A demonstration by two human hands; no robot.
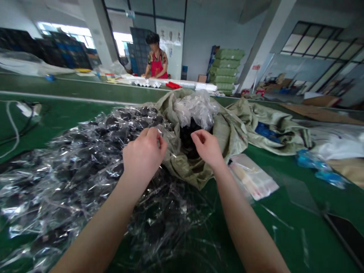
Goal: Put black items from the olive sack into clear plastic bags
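My left hand [145,151] is closed, its fingers curled in, above the edge of a large heap of dark, rounded pieces in clear bags [85,159]. A clear plastic bag [170,142] shows at its fingertips, crinkled and shiny. Thumb and fingers of my right hand [207,146] are pinched together in front of the mouth of an olive woven sack [230,131]; whatever they hold, if anything, is too small to make out. Dark pieces [187,140] lie inside the sack, with crumpled clear plastic [197,108] at its top.
To the right lie a stack of flat clear bags [254,178], a second woven sack [292,136], blue plastic scraps [321,167] and a dark flat device [347,231]. A cable [13,125] runs at left. Across the green table [136,94] a person in a red apron [156,66] works.
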